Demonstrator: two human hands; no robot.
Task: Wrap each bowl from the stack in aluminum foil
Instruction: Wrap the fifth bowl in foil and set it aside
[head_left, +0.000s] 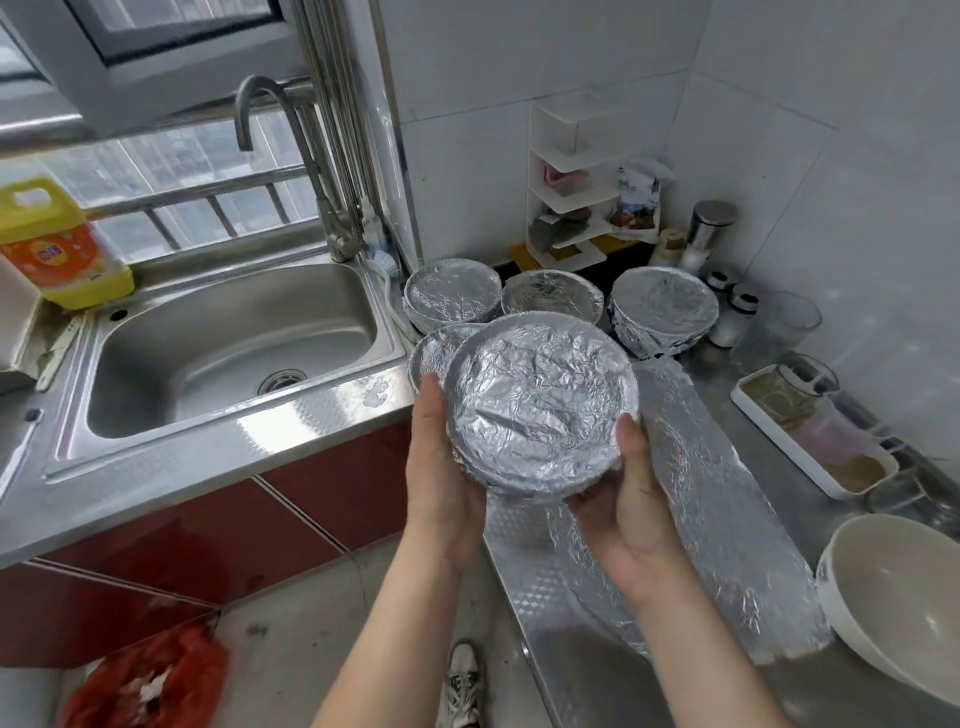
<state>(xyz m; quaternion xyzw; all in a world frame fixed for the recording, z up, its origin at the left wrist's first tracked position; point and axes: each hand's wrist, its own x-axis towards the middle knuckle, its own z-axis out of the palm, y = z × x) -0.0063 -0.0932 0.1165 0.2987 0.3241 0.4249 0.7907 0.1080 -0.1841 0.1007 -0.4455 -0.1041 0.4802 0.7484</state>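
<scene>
The person holds a foil-wrapped bowl (540, 400) up in the middle of the view, tipped so its silver top faces the camera. The left hand (441, 457) grips the bowl's rim at 9 o'clock and the right hand (628, 499) grips it at 4 o'clock. Each thumb presses flat on the foil rim. The other fingers curl under the bowl and are mostly hidden, so how wide they are spread cannot be told.

The bowl hangs partly past the edge of the steel counter (514, 561), with the tile floor (311, 597) below it. Foil is slick, so if a thumb slips the bowl could fall and break. If the thumbs push too hard, the thin foil could rip or pop off the rim.

More wrapped bowls (665, 306) sit close together at 12 o'clock, and one peeks out just behind the held bowl at 10 o'clock, near the sink (234, 343). Setting this bowl down fast could bump them.

A long foil sheet (717, 493) lies on the counter at 4 o'clock, right under the right arm. The arm could drag it or crumple it. A bare white bowl (893, 592) waits at 4 o'clock, farther out, and probably still needs wrapping.
</scene>
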